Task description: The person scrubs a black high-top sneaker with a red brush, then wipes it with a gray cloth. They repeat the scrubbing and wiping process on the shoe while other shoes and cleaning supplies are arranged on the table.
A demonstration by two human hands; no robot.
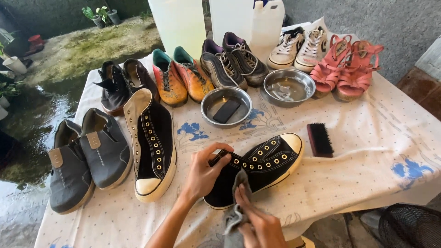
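A white cloth with blue flowers (pixel 395 151) covers the surface. Wet concrete floor (pixel 27 124) glistens at the left of the frame, mossy ground (pixel 92 46) and potted plants (pixel 101 16) lie upper left, and a grey wall (pixel 395 27) stands upper right in daylight.

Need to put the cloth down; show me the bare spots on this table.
Free: the tablecloth right of the brush, below the pink sandals; a smaller patch between the black sneaker and the steel bowl. Crowded: the whole back row and left side.

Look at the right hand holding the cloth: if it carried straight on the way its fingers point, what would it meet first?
The right hand points up and slightly left, so it would probably first meet the black sneaker that its grey cloth already presses against.
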